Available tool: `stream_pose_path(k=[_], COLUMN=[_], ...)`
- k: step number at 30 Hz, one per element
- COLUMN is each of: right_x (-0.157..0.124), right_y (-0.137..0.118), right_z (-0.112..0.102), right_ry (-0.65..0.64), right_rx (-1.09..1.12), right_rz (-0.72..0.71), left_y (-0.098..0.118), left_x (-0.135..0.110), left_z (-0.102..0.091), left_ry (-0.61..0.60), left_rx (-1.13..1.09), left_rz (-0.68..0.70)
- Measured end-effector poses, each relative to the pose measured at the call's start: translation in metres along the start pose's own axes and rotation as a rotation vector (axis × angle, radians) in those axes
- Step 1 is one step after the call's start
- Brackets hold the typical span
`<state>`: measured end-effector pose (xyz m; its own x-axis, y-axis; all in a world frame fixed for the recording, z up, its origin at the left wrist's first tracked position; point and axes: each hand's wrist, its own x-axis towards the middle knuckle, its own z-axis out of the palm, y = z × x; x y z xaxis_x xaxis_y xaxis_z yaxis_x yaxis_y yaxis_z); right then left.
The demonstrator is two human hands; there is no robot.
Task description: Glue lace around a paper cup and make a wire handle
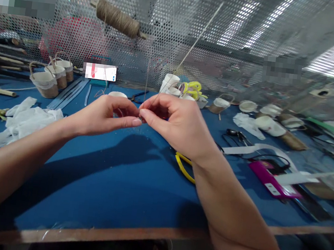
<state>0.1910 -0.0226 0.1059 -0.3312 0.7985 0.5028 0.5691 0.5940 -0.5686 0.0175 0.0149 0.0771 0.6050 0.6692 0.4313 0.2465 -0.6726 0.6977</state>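
Observation:
My left hand (107,113) and my right hand (170,119) meet above the blue table, fingertips pinched together. A thin strand of twine (148,76) runs down to the pinched fingers of both hands; the spot where they grip it is mostly hidden. Another thin, pale, straight strand or stick (200,35) slants from the upper right down behind my right hand. Yellow-handled scissors (184,168) lie partly under my right wrist. Behind my left hand, the white rim of a small cup (118,94) shows.
A twine spool (117,18) hangs on the perforated metal screen. Small handled buckets (46,83) and crumpled white material (27,122) are at left. A lit phone (100,72) stands at the back. White cups (169,82), yellow-handled scissors (194,90) and a magenta device (273,178) are rightward.

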Motion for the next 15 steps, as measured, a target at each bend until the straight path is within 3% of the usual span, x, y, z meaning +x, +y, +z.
stream_pose_path(k=[9, 15], right_x=[-0.001, 0.002], right_y=[0.001, 0.004], right_z=[0.000, 0.000], right_ry=[0.019, 0.030], right_rx=[-0.024, -0.056], right_rz=[-0.007, -0.010], left_y=[-0.003, -0.009], left_x=[0.001, 0.001], left_z=[-0.012, 0.003], left_ry=[0.015, -0.035], left_rx=[0.057, -0.151], left_rz=[-0.069, -0.102])
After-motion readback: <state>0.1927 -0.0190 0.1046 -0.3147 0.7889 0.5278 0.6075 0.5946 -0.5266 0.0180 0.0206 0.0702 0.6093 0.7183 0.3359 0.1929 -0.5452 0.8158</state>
